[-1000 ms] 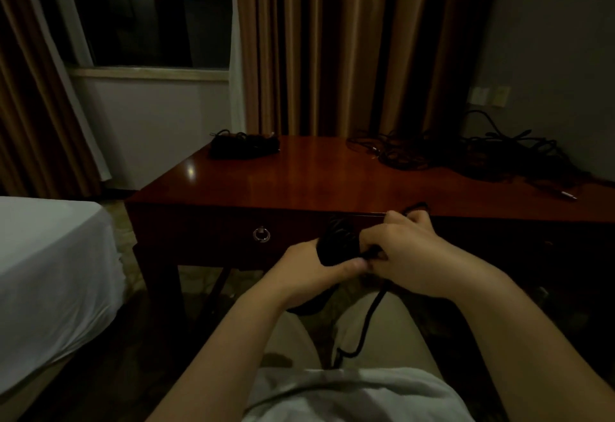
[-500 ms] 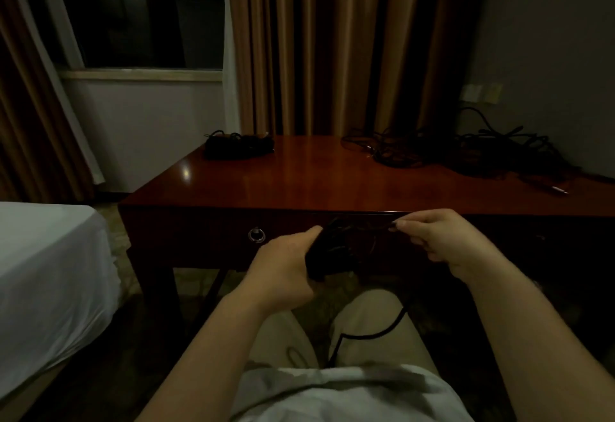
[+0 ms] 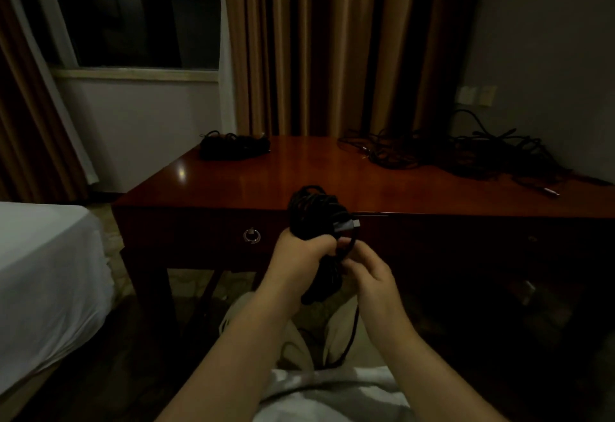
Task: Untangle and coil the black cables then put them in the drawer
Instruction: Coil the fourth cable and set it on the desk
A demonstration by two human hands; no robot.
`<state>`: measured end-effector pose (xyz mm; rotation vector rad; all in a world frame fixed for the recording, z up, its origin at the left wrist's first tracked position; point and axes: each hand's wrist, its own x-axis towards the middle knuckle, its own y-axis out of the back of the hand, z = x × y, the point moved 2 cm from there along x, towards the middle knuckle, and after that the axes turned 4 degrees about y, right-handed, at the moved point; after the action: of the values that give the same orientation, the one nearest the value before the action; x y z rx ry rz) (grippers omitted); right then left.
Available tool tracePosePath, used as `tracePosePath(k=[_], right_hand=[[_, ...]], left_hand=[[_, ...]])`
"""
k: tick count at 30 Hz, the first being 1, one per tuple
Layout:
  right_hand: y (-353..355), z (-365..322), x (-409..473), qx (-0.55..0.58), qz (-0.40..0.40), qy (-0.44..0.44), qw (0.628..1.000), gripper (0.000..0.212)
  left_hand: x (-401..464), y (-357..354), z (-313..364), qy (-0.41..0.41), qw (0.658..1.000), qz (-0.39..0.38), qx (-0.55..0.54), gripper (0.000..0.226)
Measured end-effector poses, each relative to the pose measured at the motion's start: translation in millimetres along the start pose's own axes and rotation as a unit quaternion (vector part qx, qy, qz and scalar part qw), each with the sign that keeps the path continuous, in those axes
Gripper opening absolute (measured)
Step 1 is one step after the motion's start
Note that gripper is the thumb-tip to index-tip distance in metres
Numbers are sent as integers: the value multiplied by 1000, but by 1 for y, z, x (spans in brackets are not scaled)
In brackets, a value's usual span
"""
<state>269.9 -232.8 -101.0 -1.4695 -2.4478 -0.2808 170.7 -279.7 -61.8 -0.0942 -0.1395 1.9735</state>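
**Coil gathered upright, last loose length being worked in**

Half a second ago the two hands were apart, the right drawing a strand sideways off the bundle; now they have come back together in front of the surface's edge. The left hand [image 3: 301, 257] grips the black cable coil [image 3: 314, 213] round its waist, fingers curled tight, and the coil stands higher than before — its top loops rise above the front edge of the surface [image 3: 266, 185], with a grey connector plug [image 3: 347, 226] jutting out to the right. The right hand [image 3: 369, 275] sits just beside the left, fingers curled at a strand under the plug; whether it pinches that strand or only guides it is hard to tell in the dim light. A loose tail [image 3: 351, 335] hangs from the hands toward the lap.

I judge this cable nearly coiled, with only the tail left to wind or tuck. The drawer, marked by its ring pull [image 3: 252, 236], looks closed, so it must be opened first. Much remains — a tangled heap of cables [image 3: 466, 155] lies at the far right of the surface, and a smaller dark bundle [image 3: 234, 146] at the far left.
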Motion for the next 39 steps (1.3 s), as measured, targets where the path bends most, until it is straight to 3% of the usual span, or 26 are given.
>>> tracePosePath(k=[2, 6, 10, 12, 15, 17, 19, 21, 23, 25, 27, 30, 33, 37, 39], right_hand=[[1, -1, -1, 41, -13, -2, 999, 26], [14, -3, 4, -65, 14, 18, 998, 27], [29, -13, 17, -149, 61, 29, 987, 26], [27, -15, 19, -75, 74, -3, 994, 29], [25, -16, 18, 199, 56, -86, 974, 31], [28, -18, 15, 295, -18, -136, 945, 23], [32, -25, 12, 316, -122, -154, 928, 26], [39, -36, 9, 269, -202, -135, 932, 48], [42, -49, 3, 59, -251, -83, 963, 58], [40, -59, 1, -76, -179, -11, 981, 49], [39, -57, 4, -25, -66, 31, 997, 36], [37, -50, 10, 93, 7, -36, 995, 46], [35, -43, 11, 69, 10, -122, 990, 52], [33, -40, 2, 8, -85, -88, 993, 25], [29, -38, -3, 8, -116, -63, 991, 26]], left_hand=[[-2, -1, 0, 6, 1000, -2, 1, 25], [-2, 4, 9, 2, 1000, 12, -11, 21], [2, 13, 10, -15, 997, 44, 60, 28], [2, 12, 7, -17, 995, 41, 95, 30], [1, 11, 11, -22, 993, 49, 104, 28], [1, 13, 15, -17, 996, 62, 54, 20], [0, 16, 17, 2, 998, 66, 10, 14], [-1, 17, 15, 15, 998, 68, -6, 11], [-1, 20, 14, 34, 997, 72, -21, 11], [-1, 22, 13, 48, 996, 75, -29, 11], [0, 23, 13, 46, 995, 80, -29, 9], [-1, 22, 16, 18, 995, 89, -28, 8], [1, 24, 18, -15, 994, 107, -34, 14], [5, 26, 18, -16, 988, 142, -51, 13], [6, 28, 18, -12, 986, 155, -62, 12]])
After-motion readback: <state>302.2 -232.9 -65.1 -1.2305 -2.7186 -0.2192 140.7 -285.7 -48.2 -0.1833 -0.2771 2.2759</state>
